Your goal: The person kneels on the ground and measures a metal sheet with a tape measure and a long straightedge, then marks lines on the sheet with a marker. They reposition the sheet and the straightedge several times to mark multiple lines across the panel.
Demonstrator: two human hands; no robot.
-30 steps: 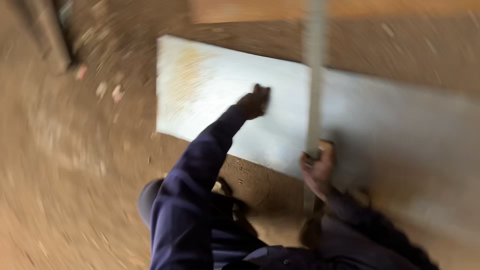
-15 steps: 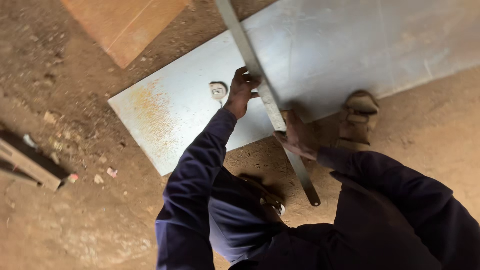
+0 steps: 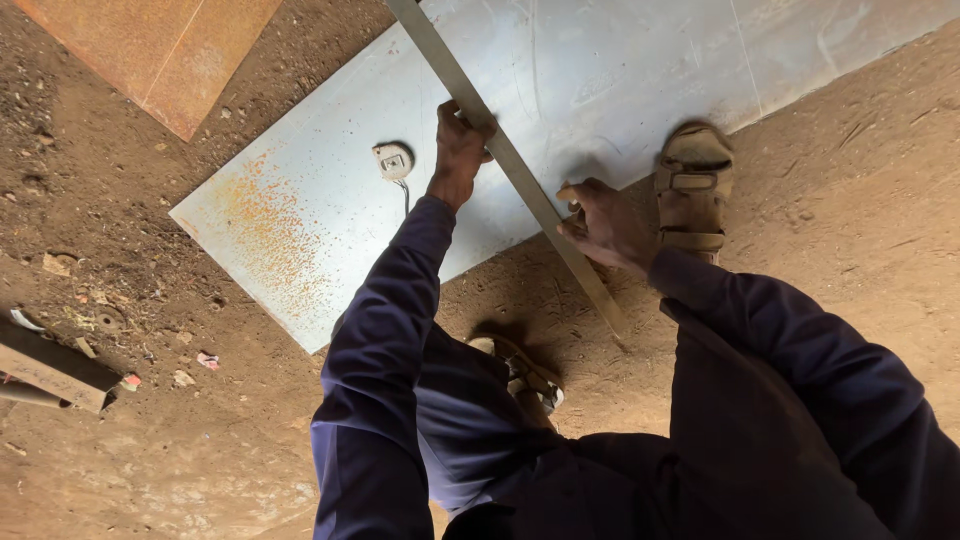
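Evidently the left hand (image 3: 459,150) presses clenched fingers onto the long metal straightedge (image 3: 505,160), pinning it flat across the grey metal sheet (image 3: 600,80) on the dirt floor. Below that grip, the right hand (image 3: 605,225) steadies the same bar; whether it clasps it cannot be told. The bar's top end is cut off.

A rust-brown sheet (image 3: 150,50) lies on the dirt floor (image 3: 150,440) at the upper left. A timber offcut (image 3: 50,372) sits at the left edge, with small stones and scraps (image 3: 208,360) scattered near it on the soil.
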